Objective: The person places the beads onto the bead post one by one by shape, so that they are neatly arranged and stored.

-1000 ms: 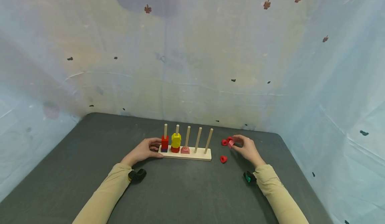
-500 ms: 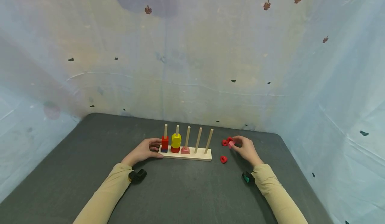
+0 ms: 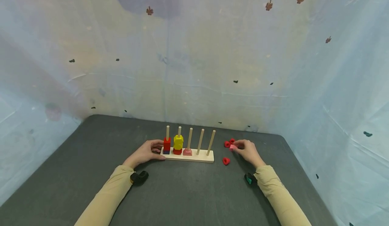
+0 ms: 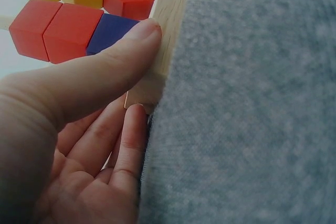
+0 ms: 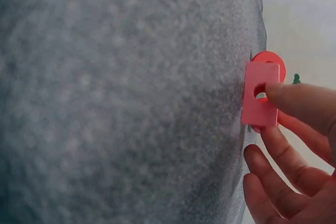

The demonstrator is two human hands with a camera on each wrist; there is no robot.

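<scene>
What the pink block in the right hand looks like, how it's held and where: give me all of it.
The pink block looks smooth and matte, perhaps painted wood, with a rectangular face and a round hole through it. The right hand pinches it, thumb against that face at the hole's edge, fingers behind. It is off the pegs, to the right of the wooden base, close to two red rings. Whether it touches a ring or the table can't be told.
</scene>
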